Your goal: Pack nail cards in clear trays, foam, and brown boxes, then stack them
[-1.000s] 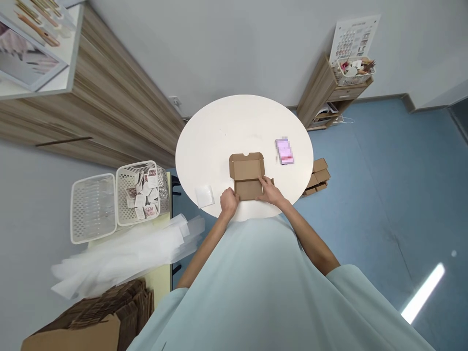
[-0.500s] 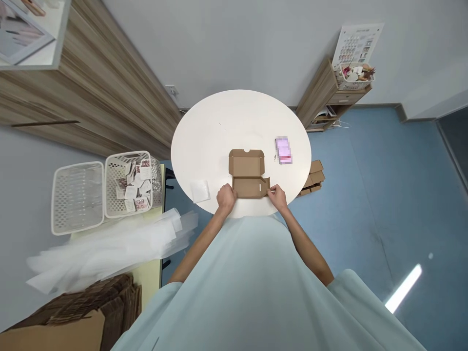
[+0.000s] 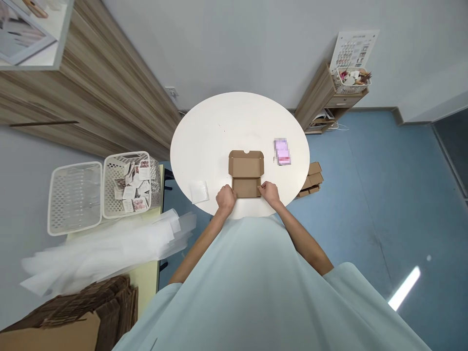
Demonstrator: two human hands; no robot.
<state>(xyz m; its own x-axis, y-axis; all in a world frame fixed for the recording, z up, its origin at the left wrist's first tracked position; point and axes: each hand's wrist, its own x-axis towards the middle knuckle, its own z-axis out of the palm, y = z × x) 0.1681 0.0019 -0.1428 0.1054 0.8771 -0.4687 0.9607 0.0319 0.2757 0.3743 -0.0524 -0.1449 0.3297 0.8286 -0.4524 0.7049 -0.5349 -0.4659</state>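
A small brown cardboard box point(image 3: 246, 187) lies on the white oval table point(image 3: 208, 126), its lid point(image 3: 246, 166) folded back on the far side. Its inside looks bare. My left hand point(image 3: 226, 199) is closed on the box's left wall near the front corner. At the opposite end, my right hand point(image 3: 269, 193) grips the right wall, fingers bent over its edge; the thumb and fingertips partly cover that side. Left of the box lies a folded white translucent packet point(image 3: 199, 192). Toward the right rim rests a phone-like purple-pink thing point(image 3: 282, 151), blurred by pixelation.
On the left, a side table point(image 3: 146, 282) carries a white basket of small packets point(image 3: 136, 187), white translucent sheets point(image 3: 109, 248) and stacked flat cardboard point(image 3: 106, 312). Brown boxes point(image 3: 312, 178) sit below the table's right edge. A wooden cabinet point(image 3: 318, 95) stands at the back right.
My right hand has moved left, and the right end flap that stuck outward is now folded up and in as a wall. My left hand stays at its corner.
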